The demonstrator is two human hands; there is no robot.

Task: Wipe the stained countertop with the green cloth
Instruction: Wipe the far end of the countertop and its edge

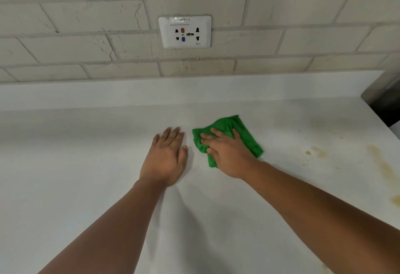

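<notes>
A crumpled green cloth (244, 134) lies on the white countertop (86, 154), a little right of the middle. My right hand (225, 152) lies on top of it with spread fingers, pressing it flat against the surface. My left hand (165, 156) rests flat on the bare countertop just left of the cloth, fingers straight and together. Yellow-brown stains (383, 163) streak the countertop at the right, apart from the cloth.
A brick-patterned wall rises behind the low backsplash, with a white power socket plate (185, 32) on it. A dark metallic object (383, 98) stands at the right edge, where the countertop ends.
</notes>
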